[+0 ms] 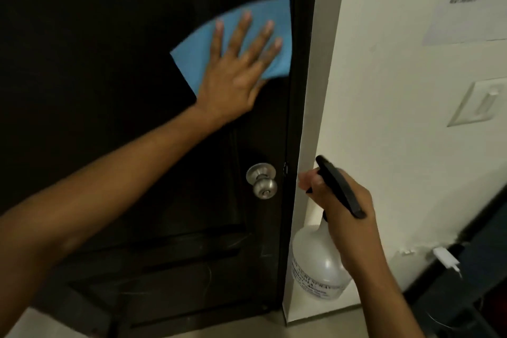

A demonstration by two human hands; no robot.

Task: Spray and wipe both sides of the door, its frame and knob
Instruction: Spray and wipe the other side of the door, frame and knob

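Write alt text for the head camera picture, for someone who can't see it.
A left hand presses a blue cloth flat against a dark door, above its silver knob. The right hand holds a translucent spray bottle by its black trigger head, beside the white door frame.

A light blue cloth is showing against the near-black door. The knob is gleaming brushed silver. The spray bottle is showing translucent white under a black trigger head, with dark lettering. The wall is looking cream.
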